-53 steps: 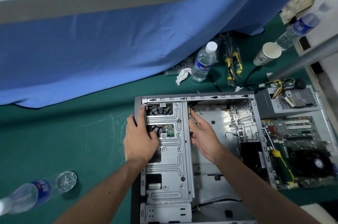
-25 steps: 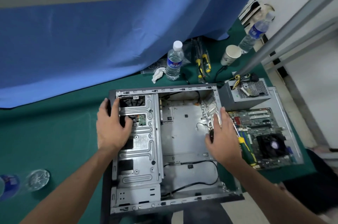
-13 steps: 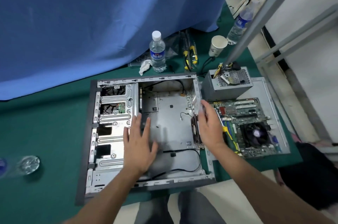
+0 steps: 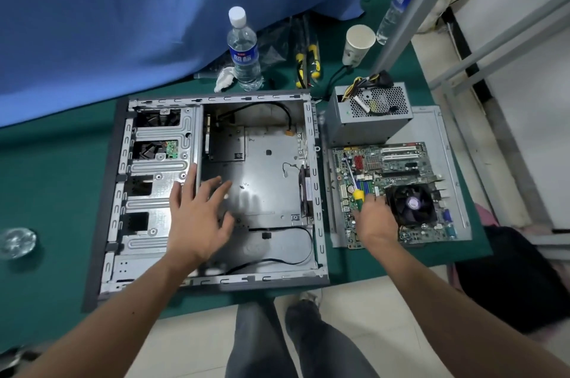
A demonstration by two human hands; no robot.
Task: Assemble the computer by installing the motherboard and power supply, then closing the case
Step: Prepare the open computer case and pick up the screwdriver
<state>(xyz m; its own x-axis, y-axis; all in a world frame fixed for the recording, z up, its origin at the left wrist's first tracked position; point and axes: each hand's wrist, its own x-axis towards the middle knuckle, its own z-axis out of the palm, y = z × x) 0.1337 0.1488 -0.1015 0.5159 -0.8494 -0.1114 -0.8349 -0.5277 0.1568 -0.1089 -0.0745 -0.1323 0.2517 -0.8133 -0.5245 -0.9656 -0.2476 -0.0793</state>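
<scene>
The open grey computer case lies flat on the green mat, its main bay bare except for loose black cables. My left hand hovers over the case floor beside the drive cage, fingers spread and holding nothing. To the right, the motherboard with its black fan lies on the detached side panel. The grey power supply stands behind it. My right hand is on the motherboard, fingers curled round the yellow-green handle of a screwdriver lying there.
Behind the case stand a water bottle, a crumpled tissue, yellow-handled tools and a paper cup. A blue cloth hangs at the back. A metal post rises at right. Another bottle lies at far left.
My right hand left the case's right wall and moved onto the motherboard, taking the screwdriver handle. My left hand shifted from the drive cage to over the case floor.
</scene>
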